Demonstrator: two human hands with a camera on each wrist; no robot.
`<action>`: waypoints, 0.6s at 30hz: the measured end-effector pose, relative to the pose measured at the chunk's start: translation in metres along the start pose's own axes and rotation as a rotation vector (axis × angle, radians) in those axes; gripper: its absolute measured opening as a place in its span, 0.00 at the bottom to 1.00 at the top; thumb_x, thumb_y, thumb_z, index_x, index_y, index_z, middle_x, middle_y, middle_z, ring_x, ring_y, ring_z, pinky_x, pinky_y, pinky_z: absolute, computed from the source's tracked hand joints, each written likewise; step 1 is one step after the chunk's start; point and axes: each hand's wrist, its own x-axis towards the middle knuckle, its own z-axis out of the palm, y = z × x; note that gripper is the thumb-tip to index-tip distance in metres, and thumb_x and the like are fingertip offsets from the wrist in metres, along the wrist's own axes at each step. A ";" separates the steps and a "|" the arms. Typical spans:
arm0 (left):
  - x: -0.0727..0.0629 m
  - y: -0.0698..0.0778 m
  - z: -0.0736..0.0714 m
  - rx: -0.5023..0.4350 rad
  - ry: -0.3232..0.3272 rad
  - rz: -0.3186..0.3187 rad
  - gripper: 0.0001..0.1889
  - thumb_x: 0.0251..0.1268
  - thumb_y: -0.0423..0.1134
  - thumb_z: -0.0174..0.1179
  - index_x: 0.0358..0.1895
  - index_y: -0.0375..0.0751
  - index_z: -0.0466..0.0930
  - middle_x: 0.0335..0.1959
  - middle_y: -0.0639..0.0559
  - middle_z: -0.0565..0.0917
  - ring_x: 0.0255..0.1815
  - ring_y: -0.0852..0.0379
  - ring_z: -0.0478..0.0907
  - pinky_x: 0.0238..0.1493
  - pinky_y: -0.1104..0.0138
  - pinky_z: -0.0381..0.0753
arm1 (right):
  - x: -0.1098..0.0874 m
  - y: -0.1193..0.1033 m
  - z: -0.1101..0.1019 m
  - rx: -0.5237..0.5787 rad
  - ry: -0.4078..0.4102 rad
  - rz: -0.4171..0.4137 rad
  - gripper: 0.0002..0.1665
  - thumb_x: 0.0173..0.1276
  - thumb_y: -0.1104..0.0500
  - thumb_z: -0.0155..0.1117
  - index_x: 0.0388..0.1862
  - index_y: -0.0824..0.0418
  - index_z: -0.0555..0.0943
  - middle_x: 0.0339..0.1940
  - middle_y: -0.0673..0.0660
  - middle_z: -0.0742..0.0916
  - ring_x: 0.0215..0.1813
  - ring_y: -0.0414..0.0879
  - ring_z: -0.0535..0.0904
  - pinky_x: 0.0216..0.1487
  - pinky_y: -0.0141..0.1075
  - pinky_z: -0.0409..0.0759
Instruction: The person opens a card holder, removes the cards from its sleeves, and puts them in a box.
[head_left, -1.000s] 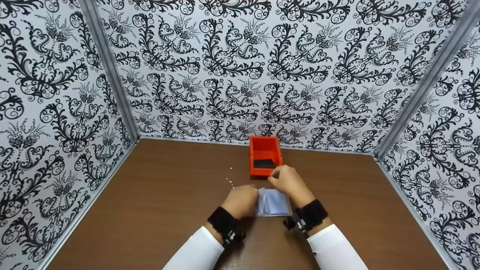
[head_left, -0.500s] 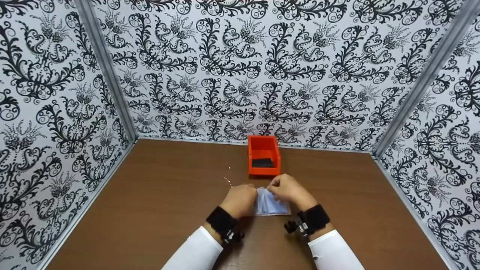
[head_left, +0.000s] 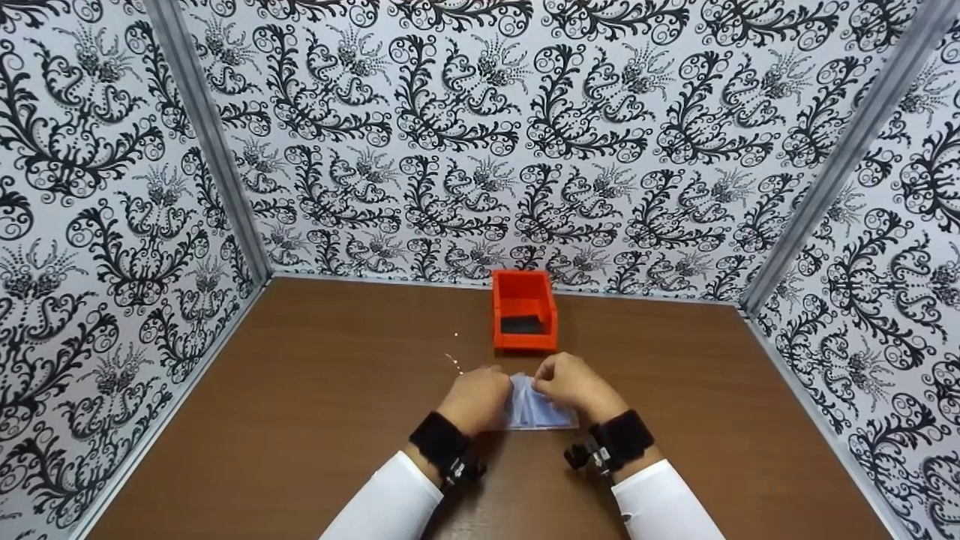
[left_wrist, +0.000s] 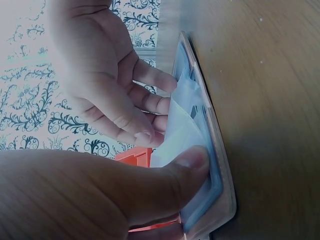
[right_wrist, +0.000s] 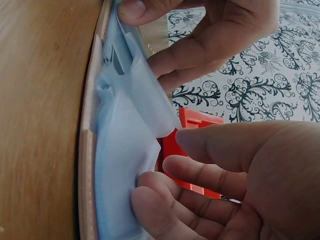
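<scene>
A small card holder [right_wrist: 88,175] with a pinkish cover lies spread on the table, its clear bluish plastic sleeves [head_left: 541,411] fanned upward. My left hand [head_left: 478,397] grips its left side, the thumb [left_wrist: 192,159] pressing on the sleeves while the other fingers are mostly hidden behind. Over the right half is my right hand [head_left: 576,386], loosely curved. In the right wrist view its thumb [right_wrist: 192,141] is right at the edge of a raised sleeve [right_wrist: 155,102], with a gap between thumb and index finger. Its lower fingertips [right_wrist: 145,197] overlap the sleeves.
An orange-red bin [head_left: 525,343] stands beyond the hands near the back wall, with a flat black thing [head_left: 522,325] inside. Several tiny pale bits [head_left: 454,362] are scattered on the brown table [head_left: 337,390] left of the bin. Patterned walls [head_left: 480,150] enclose the table.
My right hand has come back from the bin's front edge to the card holder's sleeves. A sleeve now stands more raised between the hands. The left hand has kept its hold.
</scene>
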 end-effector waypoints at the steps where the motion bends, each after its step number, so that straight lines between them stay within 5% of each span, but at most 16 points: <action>1: 0.000 -0.001 0.000 0.001 0.003 0.002 0.04 0.54 0.36 0.77 0.29 0.45 0.90 0.34 0.50 0.89 0.35 0.48 0.88 0.34 0.53 0.90 | 0.001 0.000 0.001 -0.007 -0.001 -0.001 0.04 0.73 0.60 0.77 0.37 0.58 0.93 0.28 0.50 0.91 0.28 0.41 0.84 0.31 0.33 0.81; 18: -0.001 -0.002 -0.006 -0.050 -0.021 -0.011 0.05 0.66 0.31 0.71 0.33 0.44 0.93 0.33 0.46 0.93 0.35 0.44 0.92 0.35 0.49 0.92 | 0.004 0.006 0.005 -0.039 0.033 -0.028 0.04 0.68 0.61 0.74 0.34 0.56 0.93 0.32 0.51 0.91 0.28 0.41 0.84 0.32 0.33 0.80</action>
